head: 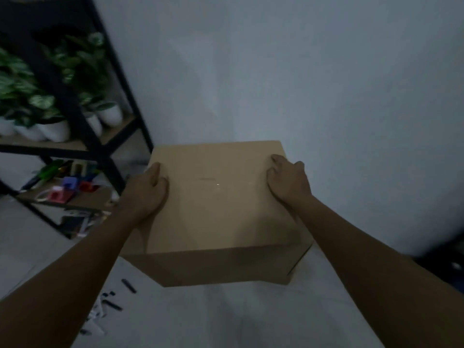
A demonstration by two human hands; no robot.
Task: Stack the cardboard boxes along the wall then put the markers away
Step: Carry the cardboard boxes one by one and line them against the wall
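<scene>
Wall (301, 84) behind; cardboard box (216, 209) between left hand (150, 192), right hand (288, 182).

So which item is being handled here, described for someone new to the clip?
Start at the pale wall ahead. At its foot sits a plain brown cardboard box, right of the black shelf. It is the only box, with the left hand and right hand on top.

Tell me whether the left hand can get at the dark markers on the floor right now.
Probably not yet: the left hand grips the brown cardboard box, though the dark markers lie uncovered below.
</scene>
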